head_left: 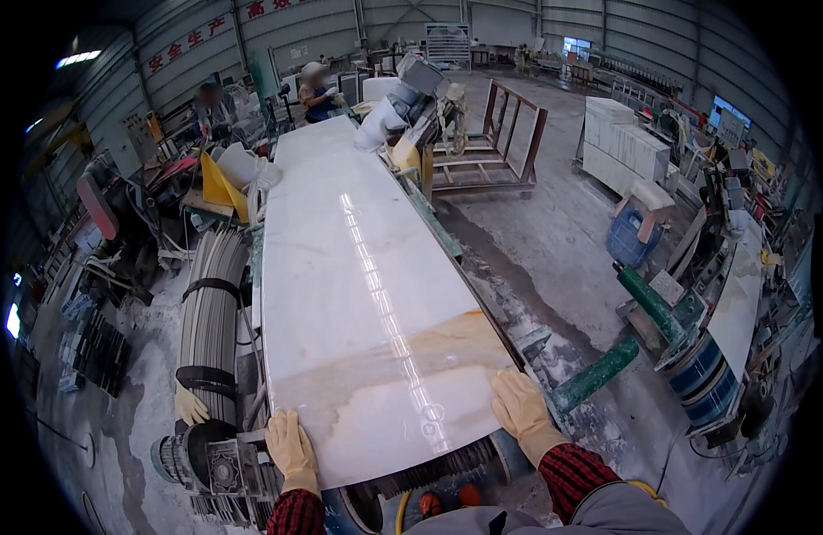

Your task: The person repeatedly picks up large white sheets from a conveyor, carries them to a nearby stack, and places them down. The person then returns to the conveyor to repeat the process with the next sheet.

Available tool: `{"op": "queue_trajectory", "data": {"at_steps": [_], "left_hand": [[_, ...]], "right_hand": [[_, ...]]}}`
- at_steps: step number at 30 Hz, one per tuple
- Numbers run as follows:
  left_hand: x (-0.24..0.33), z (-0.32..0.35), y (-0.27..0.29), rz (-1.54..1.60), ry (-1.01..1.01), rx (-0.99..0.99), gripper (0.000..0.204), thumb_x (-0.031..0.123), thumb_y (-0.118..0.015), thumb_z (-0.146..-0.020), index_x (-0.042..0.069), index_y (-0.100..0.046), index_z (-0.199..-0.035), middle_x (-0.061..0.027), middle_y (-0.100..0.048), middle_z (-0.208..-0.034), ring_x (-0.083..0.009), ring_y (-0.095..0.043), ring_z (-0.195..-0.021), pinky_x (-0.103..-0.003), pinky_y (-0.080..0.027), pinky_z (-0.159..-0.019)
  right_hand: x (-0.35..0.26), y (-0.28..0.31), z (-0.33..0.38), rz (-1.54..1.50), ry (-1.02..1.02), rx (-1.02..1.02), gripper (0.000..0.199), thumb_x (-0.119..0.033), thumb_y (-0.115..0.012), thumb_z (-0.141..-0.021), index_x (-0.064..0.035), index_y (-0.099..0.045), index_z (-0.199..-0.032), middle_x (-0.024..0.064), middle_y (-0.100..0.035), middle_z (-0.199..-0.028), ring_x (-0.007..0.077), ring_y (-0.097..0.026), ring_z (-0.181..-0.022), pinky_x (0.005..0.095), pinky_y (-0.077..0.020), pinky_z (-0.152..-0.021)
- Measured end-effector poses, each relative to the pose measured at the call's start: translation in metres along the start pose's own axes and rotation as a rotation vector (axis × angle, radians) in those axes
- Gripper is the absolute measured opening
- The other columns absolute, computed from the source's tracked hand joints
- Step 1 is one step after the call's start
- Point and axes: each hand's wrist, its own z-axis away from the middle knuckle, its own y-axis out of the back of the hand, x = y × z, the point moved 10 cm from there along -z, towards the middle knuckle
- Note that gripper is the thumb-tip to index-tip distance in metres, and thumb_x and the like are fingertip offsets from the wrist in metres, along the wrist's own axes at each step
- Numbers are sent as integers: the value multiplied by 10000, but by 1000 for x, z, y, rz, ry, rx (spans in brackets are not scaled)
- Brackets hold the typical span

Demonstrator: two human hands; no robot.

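A long polished white marble slab [358, 294] is carried lengthwise on a machine bed [447, 241]. Its near corners are pressed by the gloved left hand [291, 448] and right hand [523, 410], each grip flat and open, apparently to steady it. The rollers beneath are hidden, and a distant person [315, 89] is blurred.
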Motion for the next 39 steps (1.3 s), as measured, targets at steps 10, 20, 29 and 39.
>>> {"op": "queue_trajectory", "data": {"at_steps": [10, 20, 29, 39], "left_hand": [[-7, 6, -8, -17, 24, -19, 405, 210, -668, -1149, 114, -704, -1541, -221, -674, -1676, -475, -598, -1528, -610, -477, -1231], [-8, 12, -8, -9, 30, -39, 431, 224, -664, -1159, 117, -696, -1575, -224, -657, -1704, -471, -579, -1562, -617, -459, -1266], [-7, 14, -6, -15, 37, -50, 433, 222, -659, -1158, 111, -696, -1575, -220, -655, -1698, -469, -580, -1558, -610, -464, -1256], [-5, 21, -1, 2, 42, -38, 418, 185, -658, -1158, 116, -688, -1569, -239, -648, -1708, -480, -576, -1567, -602, -458, -1263]], "right_hand": [[-4, 5, 2, 12, 20, 17, 425, -267, -773, -999, -33, -746, -1354, 217, -767, -1421, 446, -696, -1340, 554, -554, -1204], [-3, 3, 4, -24, -36, -45, 421, -241, -742, -1004, -21, -740, -1362, 239, -760, -1444, 467, -680, -1378, 566, -531, -1251], [-6, 7, 9, -9, -15, -7, 414, -232, -741, -999, -26, -740, -1358, 235, -762, -1423, 463, -686, -1366, 567, -533, -1245], [-4, 6, 14, -8, -25, -44, 453, -289, -767, -1002, -35, -747, -1377, 216, -764, -1459, 450, -685, -1376, 558, -534, -1240]]}}
